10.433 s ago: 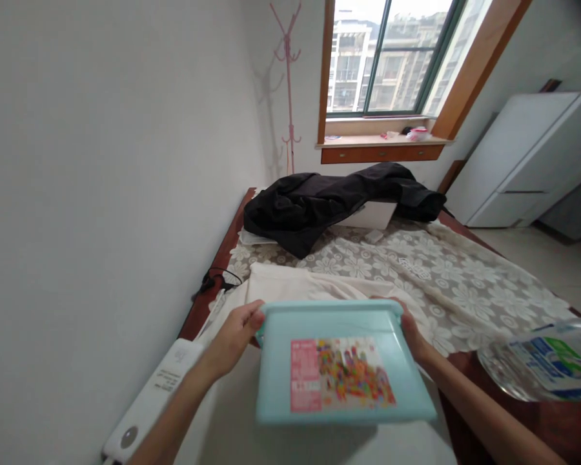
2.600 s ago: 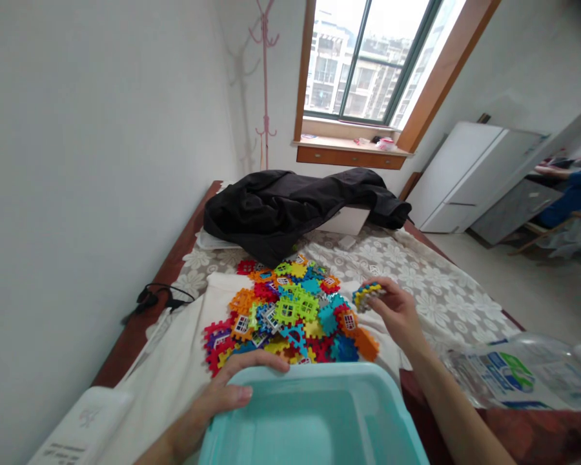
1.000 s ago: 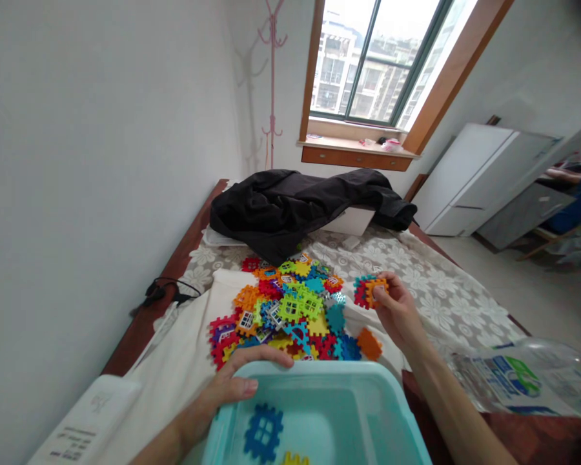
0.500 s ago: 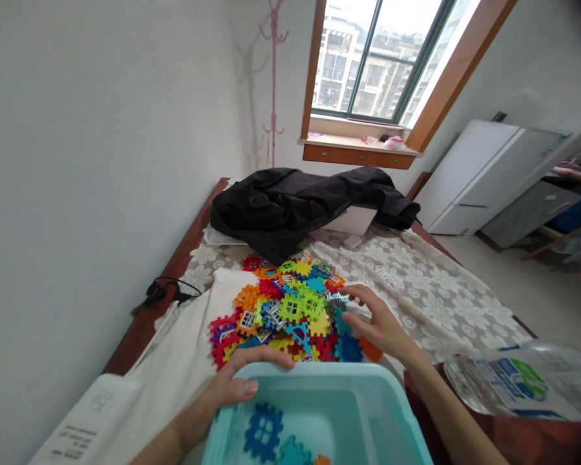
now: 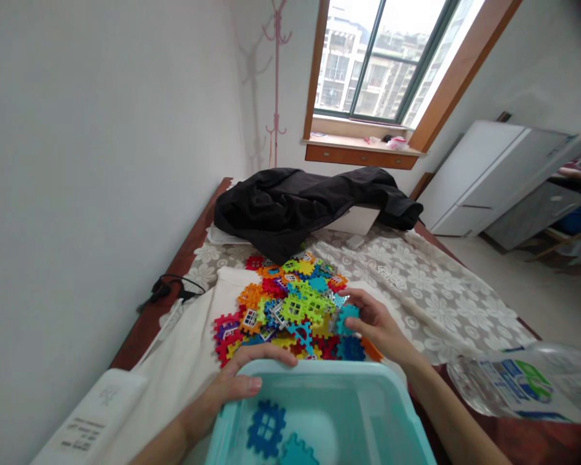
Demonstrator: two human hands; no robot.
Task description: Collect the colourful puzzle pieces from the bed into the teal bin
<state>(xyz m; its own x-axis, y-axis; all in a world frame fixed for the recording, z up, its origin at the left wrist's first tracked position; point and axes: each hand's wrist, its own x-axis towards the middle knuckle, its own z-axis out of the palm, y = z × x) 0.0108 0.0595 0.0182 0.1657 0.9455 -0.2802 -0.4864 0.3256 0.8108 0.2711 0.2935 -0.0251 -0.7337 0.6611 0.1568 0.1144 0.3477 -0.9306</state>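
Note:
A heap of colourful interlocking plastic tiles [image 5: 290, 303] lies on a cream cloth [image 5: 184, 349] on the table. Nearest me stands a pale turquoise bin [image 5: 368, 400] with a blue tile [image 5: 265, 427] and a teal tile [image 5: 295, 451] inside. My left hand [image 5: 237, 387] grips the bin's far-left rim, thumb inside. At the right edge of the heap, my right hand [image 5: 375, 323] pinches a teal tile [image 5: 346, 316].
A black jacket [image 5: 310, 200] lies at the table's far end over a white box. A plastic water bottle [image 5: 523, 387] lies at the right, a white device [image 5: 87, 420] at the left, a black cable [image 5: 169, 287] by the wall. A floral lace cloth [image 5: 440, 290] covers the table.
Over ten seconds the lidded bin was opened and the tiles were tipped onto the cloth. In the last second my right hand dropped tiles into the bin, returned to the heap and closed on a teal tile.

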